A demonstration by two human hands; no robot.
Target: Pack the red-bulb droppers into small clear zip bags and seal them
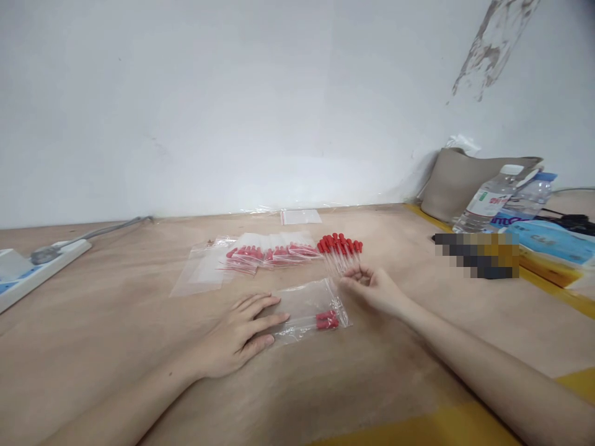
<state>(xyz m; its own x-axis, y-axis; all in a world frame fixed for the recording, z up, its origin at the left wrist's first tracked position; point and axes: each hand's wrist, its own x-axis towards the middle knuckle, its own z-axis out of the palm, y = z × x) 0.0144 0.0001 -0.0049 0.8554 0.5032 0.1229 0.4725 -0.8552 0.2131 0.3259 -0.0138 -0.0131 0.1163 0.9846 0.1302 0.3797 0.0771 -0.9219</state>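
Observation:
My left hand lies flat with fingers spread on the wooden table, its fingertips resting on the left end of a clear zip bag that holds a few red-capped droppers. My right hand sits palm up just right of the bag, fingers curled around the glass ends of a loose bunch of red-capped droppers lying on the table. Behind the bag, a row of filled zip bags with red caps lies overlapping, with empty clear bags to their left.
A white power strip with a grey cable lies at the far left. At the right stand a beige bag, two water bottles and a blue packet. One small empty bag lies by the wall.

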